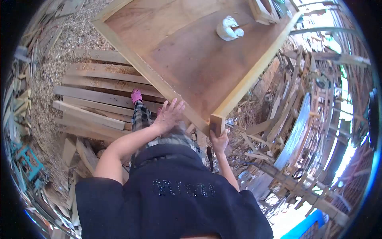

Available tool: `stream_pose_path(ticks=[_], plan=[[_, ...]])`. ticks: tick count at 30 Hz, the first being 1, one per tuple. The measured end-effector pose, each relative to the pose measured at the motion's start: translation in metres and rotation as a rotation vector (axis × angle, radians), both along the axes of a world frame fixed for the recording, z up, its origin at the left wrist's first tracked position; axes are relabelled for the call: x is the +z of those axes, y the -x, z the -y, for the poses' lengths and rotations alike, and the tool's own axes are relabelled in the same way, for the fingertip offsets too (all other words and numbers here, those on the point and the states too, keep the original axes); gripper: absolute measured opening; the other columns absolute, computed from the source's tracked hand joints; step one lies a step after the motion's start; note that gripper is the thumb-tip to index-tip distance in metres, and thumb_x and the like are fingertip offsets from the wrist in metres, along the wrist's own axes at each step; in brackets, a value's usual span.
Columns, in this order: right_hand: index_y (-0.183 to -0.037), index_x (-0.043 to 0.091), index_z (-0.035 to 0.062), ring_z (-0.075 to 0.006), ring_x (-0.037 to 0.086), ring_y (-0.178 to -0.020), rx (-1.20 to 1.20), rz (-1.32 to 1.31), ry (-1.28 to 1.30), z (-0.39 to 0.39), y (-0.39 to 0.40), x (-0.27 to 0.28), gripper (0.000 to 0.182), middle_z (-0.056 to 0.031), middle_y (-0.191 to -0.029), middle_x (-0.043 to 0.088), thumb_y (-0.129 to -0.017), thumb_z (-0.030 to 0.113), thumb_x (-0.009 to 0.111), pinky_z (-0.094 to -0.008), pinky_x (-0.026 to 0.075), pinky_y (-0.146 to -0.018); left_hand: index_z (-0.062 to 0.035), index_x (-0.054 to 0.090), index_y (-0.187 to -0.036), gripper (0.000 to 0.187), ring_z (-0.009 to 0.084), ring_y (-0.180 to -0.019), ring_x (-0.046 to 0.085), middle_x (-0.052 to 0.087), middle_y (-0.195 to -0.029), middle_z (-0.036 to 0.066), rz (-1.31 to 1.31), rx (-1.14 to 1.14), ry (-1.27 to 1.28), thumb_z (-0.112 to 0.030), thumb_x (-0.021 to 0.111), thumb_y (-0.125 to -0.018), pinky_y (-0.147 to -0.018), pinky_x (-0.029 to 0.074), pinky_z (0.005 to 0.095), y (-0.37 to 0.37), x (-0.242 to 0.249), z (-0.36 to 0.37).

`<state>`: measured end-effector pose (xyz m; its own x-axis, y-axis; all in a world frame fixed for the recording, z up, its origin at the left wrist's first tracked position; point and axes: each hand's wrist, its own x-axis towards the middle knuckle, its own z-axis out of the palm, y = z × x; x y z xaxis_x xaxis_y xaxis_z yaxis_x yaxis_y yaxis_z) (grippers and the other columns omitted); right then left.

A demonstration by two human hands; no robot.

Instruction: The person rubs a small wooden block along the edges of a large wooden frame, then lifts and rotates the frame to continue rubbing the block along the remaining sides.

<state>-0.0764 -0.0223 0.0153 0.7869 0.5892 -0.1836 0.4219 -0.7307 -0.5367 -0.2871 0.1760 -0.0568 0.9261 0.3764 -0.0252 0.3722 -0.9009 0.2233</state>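
A large wooden panel [175, 51] with a raised frame of pale strips lies in front of me, one corner pointing toward my body. My left hand [170, 114] rests open on the left frame strip [147, 71], its fingers spread over the edge near that corner. Right at the corner, my right hand [219, 142] is closed around a small wooden block [217, 124] with a brown face. The block sits at the end of the right frame strip [254, 73]. Inside the frame stands a white, round tub [227, 30] with a brown piece sticking out.
Long boards [95, 89] lie side by side on the shavings-covered ground to the left. My foot in a pink shoe [136, 96] is among them. Scrap wood [274, 107] is piled on the right beside a bluish sheet [294, 133]. A smaller wooden frame [262, 12] stands at the panel's far end.
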Motion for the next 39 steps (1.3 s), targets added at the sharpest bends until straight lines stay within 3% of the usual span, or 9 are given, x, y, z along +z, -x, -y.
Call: stream_pose_path(ticks=[10,12,14,20,30,32,34,36,39], plan=[[-0.097,0.060,-0.0002,-0.0271,0.068,-0.073,-0.086,-0.041,-0.113,0.005,-0.008,-0.016,0.040,-0.0165,-0.083,0.069,-0.075,0.027,0.079,-0.0377,0.053,-0.068,-0.0131,0.020,-0.152,0.100,0.0354,-0.146,0.013,0.016,-0.158,0.010,-0.013,-0.017,-0.069,-0.043,0.074,-0.074,-0.112,0.015,0.0593,0.013,0.008,-0.014],[-0.095,0.059,-0.0008,-0.0271,0.069,-0.074,-0.113,-0.077,-0.092,0.005,-0.008,-0.018,0.039,-0.0175,-0.083,0.069,-0.074,0.024,0.080,-0.0378,0.053,-0.067,-0.0126,0.031,-0.149,0.067,0.0350,-0.143,0.020,0.023,-0.155,0.010,-0.071,0.069,-0.129,-0.034,0.055,-0.090,-0.112,0.017,0.0588,0.023,0.012,-0.035],[-0.092,0.056,0.0011,-0.0376,0.066,-0.075,-0.106,-0.091,-0.150,0.004,-0.009,-0.016,0.042,-0.0203,-0.080,0.067,-0.073,0.028,0.081,-0.0426,0.051,-0.067,-0.0128,0.027,-0.151,0.072,0.0351,-0.144,0.019,0.019,-0.158,0.010,-0.099,0.081,-0.072,-0.033,0.057,-0.088,-0.112,0.018,0.0595,0.032,0.020,-0.051],[-0.092,0.055,0.0026,-0.0409,0.066,-0.075,-0.162,-0.131,-0.043,0.010,-0.011,-0.032,0.043,-0.0210,-0.078,0.067,-0.072,0.031,0.080,-0.0479,0.050,-0.065,-0.0141,0.015,-0.154,0.095,0.0367,-0.146,0.013,0.011,-0.161,0.009,-0.169,0.220,-0.031,-0.041,0.068,-0.080,-0.113,0.016,0.0611,0.050,0.025,-0.091],[-0.093,0.055,-0.0001,-0.0430,0.064,-0.076,-0.111,0.020,-0.002,-0.005,-0.002,-0.005,0.045,-0.0239,-0.080,0.065,-0.071,0.030,0.080,-0.0482,0.049,-0.066,-0.0136,0.016,-0.154,0.091,0.0399,-0.142,0.020,0.012,-0.161,0.008,-0.173,0.514,-0.049,-0.040,0.067,-0.083,-0.111,0.016,0.0613,0.063,0.022,-0.128],[-0.092,0.055,-0.0004,-0.0429,0.064,-0.076,-0.083,0.039,-0.014,-0.004,-0.002,-0.008,0.044,-0.0235,-0.079,0.065,-0.071,0.029,0.081,-0.0477,0.049,-0.066,-0.0135,0.017,-0.154,0.089,0.0375,-0.142,0.022,0.015,-0.160,0.007,-0.077,0.655,0.013,-0.042,0.065,-0.085,-0.110,0.016,0.0624,0.061,0.013,-0.132],[-0.091,0.055,-0.0005,-0.0424,0.064,-0.076,-0.109,0.018,-0.070,-0.004,-0.002,-0.009,0.042,-0.0231,-0.079,0.065,-0.071,0.027,0.080,-0.0466,0.049,-0.066,-0.0069,0.020,-0.152,0.086,0.0375,-0.141,0.026,0.023,-0.157,0.016,-0.036,0.767,0.031,-0.043,0.062,-0.088,-0.112,0.019,0.0568,0.052,0.012,-0.134],[-0.092,0.055,-0.0008,-0.0424,0.064,-0.076,-0.098,0.004,-0.078,-0.005,-0.002,-0.010,0.042,-0.0231,-0.080,0.065,-0.071,0.026,0.080,-0.0463,0.049,-0.067,0.0026,0.022,-0.149,0.085,0.0404,-0.138,0.031,0.030,-0.151,0.026,0.396,0.997,0.377,-0.045,0.060,-0.090,-0.114,0.023,0.0484,0.044,-0.009,-0.139],[-0.092,0.055,-0.0013,-0.0424,0.064,-0.077,-0.092,-0.008,-0.091,-0.004,-0.001,-0.009,0.041,-0.0235,-0.080,0.065,-0.072,0.025,0.079,-0.0459,0.049,-0.068,0.0070,0.027,-0.145,0.077,0.0394,-0.134,0.038,0.038,-0.144,0.030,0.495,1.192,0.573,-0.035,0.061,-0.090,-0.112,0.030,0.0415,0.023,-0.019,-0.137]])
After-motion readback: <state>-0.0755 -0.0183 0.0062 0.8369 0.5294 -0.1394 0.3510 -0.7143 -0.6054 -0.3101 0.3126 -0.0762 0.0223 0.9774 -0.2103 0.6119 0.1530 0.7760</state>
